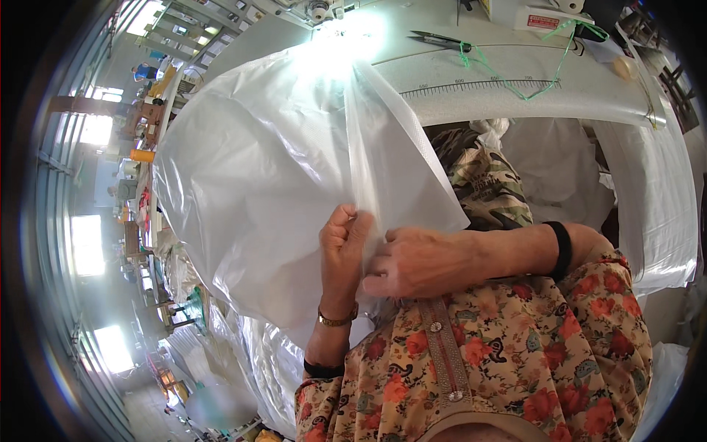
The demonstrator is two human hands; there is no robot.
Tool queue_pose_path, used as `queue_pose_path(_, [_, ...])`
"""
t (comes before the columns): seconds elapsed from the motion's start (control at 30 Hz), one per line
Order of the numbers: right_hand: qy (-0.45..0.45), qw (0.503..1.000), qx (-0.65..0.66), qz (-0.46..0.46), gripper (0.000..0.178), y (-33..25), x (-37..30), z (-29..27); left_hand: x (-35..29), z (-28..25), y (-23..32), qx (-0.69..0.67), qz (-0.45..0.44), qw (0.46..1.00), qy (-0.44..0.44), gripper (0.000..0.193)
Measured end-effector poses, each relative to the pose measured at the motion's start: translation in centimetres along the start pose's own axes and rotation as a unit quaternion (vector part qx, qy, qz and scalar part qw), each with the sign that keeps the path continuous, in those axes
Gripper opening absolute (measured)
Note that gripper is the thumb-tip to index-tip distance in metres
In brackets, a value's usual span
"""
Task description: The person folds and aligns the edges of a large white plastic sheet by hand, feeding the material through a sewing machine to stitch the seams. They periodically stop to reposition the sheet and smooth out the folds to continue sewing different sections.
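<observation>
A large, translucent white plastic sheet (243,177) spreads from under the bright lamp of a sewing machine (320,10) down toward my body. A narrow folded strip (361,140) runs along it from the machine to my hands. My left hand (345,234) is closed, pinching the strip between thumb and fingers. Just right of it and a little nearer, my right hand (416,261) has curled fingers that close on the sheet by the same strip; its fingertips are partly hidden. Glare hides the place where the sheet meets the machine.
Black-handled scissors (440,40) and a loop of green string (524,96) lie on the machine table (471,77), which has a printed scale near its curved edge. Clear plastic (655,206) hangs at the right. Camouflage fabric (490,180) shows below the table edge. Far left, a person (145,72) stands among work tables.
</observation>
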State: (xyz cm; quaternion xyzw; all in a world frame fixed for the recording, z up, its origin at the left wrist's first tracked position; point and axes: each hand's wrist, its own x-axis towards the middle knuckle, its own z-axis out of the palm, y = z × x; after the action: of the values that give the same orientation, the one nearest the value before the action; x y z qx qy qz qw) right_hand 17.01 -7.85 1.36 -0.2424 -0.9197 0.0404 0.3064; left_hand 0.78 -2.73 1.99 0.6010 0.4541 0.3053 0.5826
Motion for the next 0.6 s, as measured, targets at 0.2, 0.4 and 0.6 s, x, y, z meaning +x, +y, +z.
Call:
queue_pose_path(0.2, [0.099, 0.939, -0.086, 0.318, 0.025, 2.1, -5.2, -0.1, 0.0, -1.5, -0.2, 0.036, 0.067, 0.997, 0.032, 0.02])
queue_pose_path(0.4, [0.071, 0.868, -0.147, 0.469, 0.032, 2.9, -9.9, 2.6, -0.1, -1.4, 0.5, -0.026, 0.028, 0.995, 0.089, 0.013])
queue_pose_path(0.6, [0.11, 0.84, -0.111, 0.519, 0.032, 3.3, -11.1, 2.9, 0.0, -1.8, 0.5, -0.05, 0.059, 0.996, 0.048, 0.01])
